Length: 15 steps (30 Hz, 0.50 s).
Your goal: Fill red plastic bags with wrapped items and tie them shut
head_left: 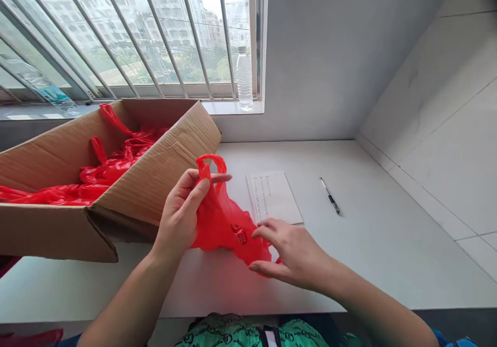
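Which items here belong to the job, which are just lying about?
Job: red plastic bag, in left hand, right hand touching it; red bags in brown cardboard box.
Lying about: white printed paper sheet, slim black pen, clear plastic water bottle.

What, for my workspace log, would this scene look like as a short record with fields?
left hand: grips a handle of a red plastic carrier bag
right hand: fingers on the bag's lower part
cardboard box: open, holds more red plastic bags
white counter: bears the box, a printed sheet and a pen
window sill: plastic water bottle stands upright
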Motion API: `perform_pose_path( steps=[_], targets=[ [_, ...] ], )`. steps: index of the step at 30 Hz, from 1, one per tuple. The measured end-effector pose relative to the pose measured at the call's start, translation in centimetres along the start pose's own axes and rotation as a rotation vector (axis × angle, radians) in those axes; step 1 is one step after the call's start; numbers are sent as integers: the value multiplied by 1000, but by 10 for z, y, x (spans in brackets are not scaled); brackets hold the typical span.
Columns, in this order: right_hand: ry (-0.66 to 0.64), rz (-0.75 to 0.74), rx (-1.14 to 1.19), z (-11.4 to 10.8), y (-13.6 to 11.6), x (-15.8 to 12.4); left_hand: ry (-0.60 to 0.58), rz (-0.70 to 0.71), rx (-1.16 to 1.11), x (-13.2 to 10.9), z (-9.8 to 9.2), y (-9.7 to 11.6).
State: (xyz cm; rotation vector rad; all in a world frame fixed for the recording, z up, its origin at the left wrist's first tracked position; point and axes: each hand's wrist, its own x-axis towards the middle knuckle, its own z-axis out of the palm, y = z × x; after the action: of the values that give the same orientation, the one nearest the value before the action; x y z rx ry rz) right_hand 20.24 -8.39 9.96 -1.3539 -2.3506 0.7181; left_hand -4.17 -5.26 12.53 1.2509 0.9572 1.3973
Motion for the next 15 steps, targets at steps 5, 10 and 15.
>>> perform_pose_path(
  steps=[5,10,15],
  targets=[
    [-216,-6,49,1,-7,10,11,264,-304,23,16,32],
    [297,178,-3,-67,6,19,-8,460,-340,39,23,56],
    [490,212,-488,-82,18,7,63,435,-153,25,15,26]
  ],
)
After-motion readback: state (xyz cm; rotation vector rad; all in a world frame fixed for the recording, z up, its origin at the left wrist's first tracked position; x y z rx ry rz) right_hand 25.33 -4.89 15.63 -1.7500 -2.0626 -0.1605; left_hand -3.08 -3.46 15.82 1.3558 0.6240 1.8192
